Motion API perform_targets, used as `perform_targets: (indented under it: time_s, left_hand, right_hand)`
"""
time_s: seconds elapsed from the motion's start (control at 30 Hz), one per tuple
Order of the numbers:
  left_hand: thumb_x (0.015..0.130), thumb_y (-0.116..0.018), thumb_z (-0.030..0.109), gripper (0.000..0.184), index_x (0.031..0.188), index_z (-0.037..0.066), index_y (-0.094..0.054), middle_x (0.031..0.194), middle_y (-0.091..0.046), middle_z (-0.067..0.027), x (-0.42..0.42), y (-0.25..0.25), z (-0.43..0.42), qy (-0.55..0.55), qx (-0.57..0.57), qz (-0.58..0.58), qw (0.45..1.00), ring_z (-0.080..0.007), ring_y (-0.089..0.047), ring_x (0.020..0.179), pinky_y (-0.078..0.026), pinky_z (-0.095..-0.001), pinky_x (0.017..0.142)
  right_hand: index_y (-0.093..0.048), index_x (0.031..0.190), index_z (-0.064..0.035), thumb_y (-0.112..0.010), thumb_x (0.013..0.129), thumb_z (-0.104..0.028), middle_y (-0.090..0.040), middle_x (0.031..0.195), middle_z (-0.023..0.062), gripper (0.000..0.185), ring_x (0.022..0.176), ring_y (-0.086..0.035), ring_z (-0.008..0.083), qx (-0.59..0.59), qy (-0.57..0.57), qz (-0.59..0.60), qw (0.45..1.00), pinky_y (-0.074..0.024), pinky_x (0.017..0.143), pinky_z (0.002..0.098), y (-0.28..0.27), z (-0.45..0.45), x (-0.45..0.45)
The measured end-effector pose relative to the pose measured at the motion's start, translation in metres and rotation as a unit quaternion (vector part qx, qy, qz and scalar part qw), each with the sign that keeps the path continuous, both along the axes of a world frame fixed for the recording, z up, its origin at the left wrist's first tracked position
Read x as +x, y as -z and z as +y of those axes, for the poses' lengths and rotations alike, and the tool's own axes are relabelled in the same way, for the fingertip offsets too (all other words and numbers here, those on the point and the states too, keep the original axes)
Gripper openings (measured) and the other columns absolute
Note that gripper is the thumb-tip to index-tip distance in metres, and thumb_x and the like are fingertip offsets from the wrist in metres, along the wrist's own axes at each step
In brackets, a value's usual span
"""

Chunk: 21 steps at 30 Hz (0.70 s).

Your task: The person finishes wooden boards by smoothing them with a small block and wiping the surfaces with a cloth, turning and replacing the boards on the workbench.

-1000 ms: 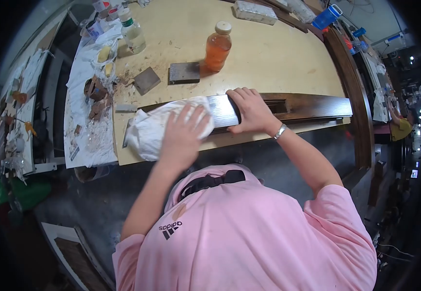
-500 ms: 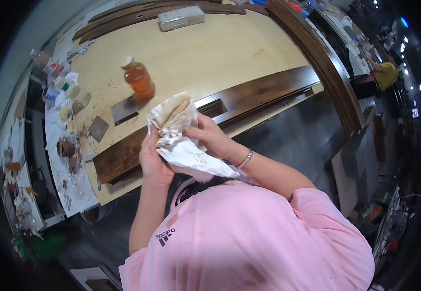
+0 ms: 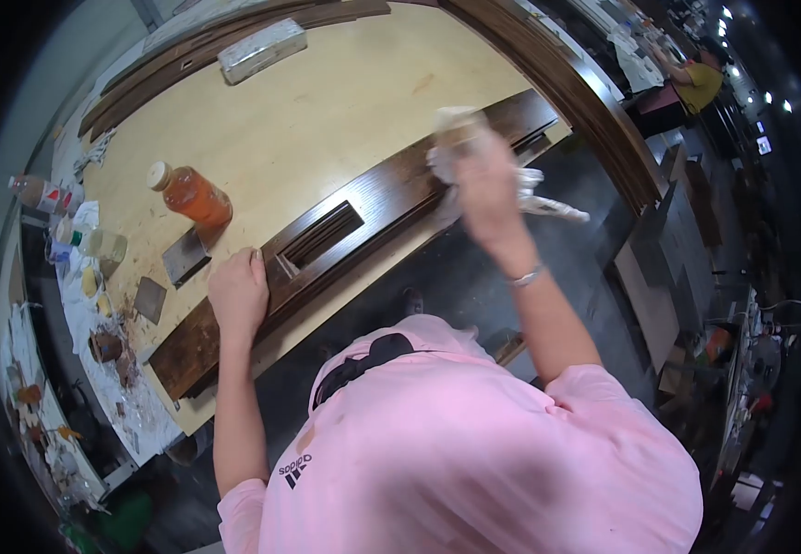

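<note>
Parted now, my left hand lies half-curled on the board along the table; my right hand clutches a blurred rag, apparently wiping. Further strokes want even pressure.

Motion blurs the right hand (its fingers smear together) and the white cloth, which hides part of the wooden board. At far right, what the co-worker handles is too small to tell.

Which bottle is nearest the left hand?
The amber bottle with the pale cap, beside the dark block. The green-capped bottle and the red-labelled bottle both sit farther from the left hand.
</note>
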<state>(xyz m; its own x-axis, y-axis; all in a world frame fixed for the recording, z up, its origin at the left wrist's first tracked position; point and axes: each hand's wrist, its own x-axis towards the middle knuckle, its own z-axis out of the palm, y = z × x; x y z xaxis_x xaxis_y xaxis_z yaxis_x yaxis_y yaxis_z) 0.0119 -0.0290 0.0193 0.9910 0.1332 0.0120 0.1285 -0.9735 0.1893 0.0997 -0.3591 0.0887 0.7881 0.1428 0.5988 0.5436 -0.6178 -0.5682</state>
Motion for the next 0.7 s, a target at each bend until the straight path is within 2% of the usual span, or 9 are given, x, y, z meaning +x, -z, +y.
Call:
perform_targets:
  time_s: [0.03,0.1,0.13,0.23,0.4,0.5,0.53,0.6,0.7]
  left_hand:
    - [0.098,-0.051,0.024,0.027,0.106,0.004,-0.068,0.096,-0.069,-0.0186,-0.001,0.004,-0.002,0.011,-0.060,-0.063,0.996,-0.0382,-0.064,0.092,-0.049,-0.0466,0.081]
    - [0.098,-0.051,0.024,0.026,0.105,0.005,-0.068,0.095,-0.069,-0.0180,-0.002,0.006,-0.002,0.009,-0.089,-0.077,0.993,-0.0371,-0.065,0.090,-0.049,-0.0466,0.081]
    - [0.098,-0.051,0.024,0.026,0.105,0.005,-0.068,0.094,-0.069,-0.0177,-0.002,0.007,0.000,0.009,-0.104,-0.083,0.991,-0.0365,-0.065,0.090,-0.049,-0.0466,0.081]
    - [0.098,-0.052,0.023,0.025,0.104,0.005,-0.068,0.095,-0.069,-0.0177,-0.001,0.008,0.001,0.009,-0.097,-0.085,0.992,-0.0374,-0.064,0.090,-0.048,-0.0467,0.080]
    - [0.098,-0.052,0.022,0.024,0.103,0.004,-0.067,0.094,-0.068,-0.0182,0.000,0.005,-0.002,0.007,-0.098,-0.077,0.992,-0.0384,-0.064,0.090,-0.048,-0.0472,0.079]
    - [0.098,-0.052,0.022,0.023,0.102,0.004,-0.066,0.093,-0.067,-0.0186,-0.001,0.003,-0.005,0.002,-0.094,-0.062,0.994,-0.0388,-0.063,0.089,-0.048,-0.0473,0.078]
    - [0.098,-0.052,0.022,0.023,0.101,0.004,-0.066,0.092,-0.067,-0.0186,-0.001,0.003,-0.004,0.001,-0.096,-0.059,0.994,-0.0389,-0.063,0.088,-0.047,-0.0473,0.078]
    - [0.098,-0.051,0.021,0.023,0.100,0.004,-0.066,0.091,-0.067,-0.0186,0.002,0.005,-0.004,-0.001,-0.099,-0.063,0.993,-0.0390,-0.063,0.088,-0.047,-0.0473,0.077]
    - [0.098,-0.052,0.022,0.023,0.099,0.004,-0.066,0.091,-0.066,-0.0184,-0.001,0.008,-0.003,0.004,-0.097,-0.072,0.993,-0.0391,-0.063,0.087,-0.047,-0.0471,0.077]
  right_hand:
    - [-0.060,0.115,0.0052,-0.051,0.087,-0.008,-0.062,0.112,0.0281,0.032,0.110,-0.054,0.0483,-0.070,-0.018,-0.066,0.995,-0.0392,0.104,0.0523,0.012,0.024,-0.002]
    - [-0.054,0.132,0.0042,-0.054,0.096,-0.031,-0.048,0.140,0.0287,0.051,0.137,-0.038,0.0427,-0.315,-0.065,0.041,0.946,-0.0273,0.116,0.0536,0.059,0.072,-0.026]
    - [-0.050,0.138,0.0029,-0.055,0.095,-0.041,-0.037,0.150,0.0262,0.061,0.145,-0.029,0.0389,-0.285,-0.069,0.072,0.953,-0.0216,0.118,0.0528,0.090,0.088,-0.038]
    - [-0.046,0.140,0.0023,-0.053,0.096,-0.037,-0.034,0.154,0.0237,0.060,0.146,-0.027,0.0388,-0.256,-0.050,0.092,0.961,-0.0201,0.119,0.0519,0.094,0.076,-0.019]
    - [-0.048,0.138,0.0054,-0.050,0.096,-0.026,-0.036,0.153,0.0249,0.053,0.145,-0.029,0.0398,-0.262,0.185,0.150,0.935,-0.0197,0.119,0.0538,0.084,-0.036,0.089]
    - [-0.049,0.137,0.0058,-0.049,0.094,-0.024,-0.037,0.153,0.0244,0.052,0.145,-0.029,0.0397,-0.391,0.061,0.145,0.907,-0.0198,0.119,0.0543,0.089,0.011,0.064]
    - [-0.047,0.140,0.0048,-0.050,0.094,-0.024,-0.038,0.151,0.0282,0.054,0.144,-0.032,0.0378,-0.441,0.033,0.053,0.895,-0.0256,0.117,0.0544,0.100,0.044,0.037]
    - [-0.046,0.140,0.0045,-0.049,0.095,-0.025,-0.039,0.152,0.0237,0.054,0.145,-0.032,0.0362,-0.287,-0.119,0.088,0.946,-0.0233,0.118,0.0533,0.083,0.092,-0.009]
    - [-0.049,0.139,0.0010,-0.046,0.096,-0.024,-0.041,0.151,0.0209,0.050,0.144,-0.032,0.0354,-0.313,-0.113,0.109,0.937,-0.0243,0.117,0.0550,0.091,0.062,0.032]
